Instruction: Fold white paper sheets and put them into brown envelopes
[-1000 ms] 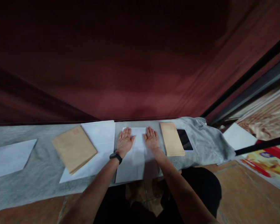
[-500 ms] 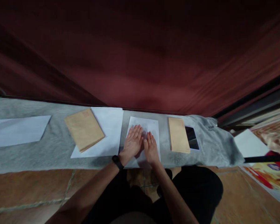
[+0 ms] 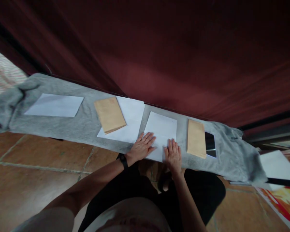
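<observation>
A white sheet of paper (image 3: 161, 124) with a faint crease across it lies in front of me on the grey cloth. My left hand (image 3: 142, 148) rests flat at the sheet's left edge, fingers spread. Over its lower right edge lies my right hand (image 3: 173, 156), palm down with fingers stretched out. Neither hand grips anything. To the left, several stacked brown envelopes (image 3: 110, 115) sit at an angle on a pile of white paper (image 3: 132, 116). Another stack of brown envelopes (image 3: 196, 138) is to the right, beside a dark phone (image 3: 210, 144).
A grey cloth (image 3: 87, 129) covers the long narrow surface. More white paper (image 3: 54, 105) lies at its far left. A dark red curtain (image 3: 145, 77) hangs right behind it. At the right are a white sheet (image 3: 279, 165) and a colourful printed bag or box (image 3: 280, 201) near the tiled floor.
My hands have moved apart and nearer to me, towards the sheet's two sides, so its middle now shows. The camera view has turned, bringing more of the left end into view.
</observation>
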A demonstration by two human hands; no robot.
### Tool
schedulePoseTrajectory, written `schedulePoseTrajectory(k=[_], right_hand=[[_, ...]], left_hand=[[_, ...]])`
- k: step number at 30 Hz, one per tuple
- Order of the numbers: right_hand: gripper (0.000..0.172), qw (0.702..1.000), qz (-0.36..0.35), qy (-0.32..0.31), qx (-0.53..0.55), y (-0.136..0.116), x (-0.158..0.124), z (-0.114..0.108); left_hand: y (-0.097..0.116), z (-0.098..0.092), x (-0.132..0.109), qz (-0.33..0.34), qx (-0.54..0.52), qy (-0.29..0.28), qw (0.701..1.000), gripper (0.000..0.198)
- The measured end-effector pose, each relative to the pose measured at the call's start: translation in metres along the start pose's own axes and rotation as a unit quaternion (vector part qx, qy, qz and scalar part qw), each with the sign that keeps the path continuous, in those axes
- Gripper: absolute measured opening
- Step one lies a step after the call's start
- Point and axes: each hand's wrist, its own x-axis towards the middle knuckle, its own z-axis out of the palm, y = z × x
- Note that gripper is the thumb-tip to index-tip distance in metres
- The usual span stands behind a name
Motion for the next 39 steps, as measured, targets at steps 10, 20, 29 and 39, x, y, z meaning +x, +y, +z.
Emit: schedulePoseTrajectory(k=[10,20,29,39], right_hand=[[0.055,0.994,0.097,0.037,0.046,0.016,0.026,0.001],[0.053,0.997,0.053,0.026,0.057,-0.022,0.059,0.004],[0.053,0.999,0.027,-0.031,0.016,-0.037,0.039,0.013],[0.057,0.998,0.044,0.013,-0.03,0.006,0.021,0.004]], left_hand=[[0.01,-0.011,-0.021,0.135,-0.003,-0.051,0.99,0.067],[0.005,0.0,0.008,0.127,0.0,-0.037,0.991,0.061],[-0.003,0.011,0.007,0.094,-0.022,-0.009,0.995,0.054],[-0.005,0.015,-0.009,0.006,-0.013,0.028,1.0,0.067]])
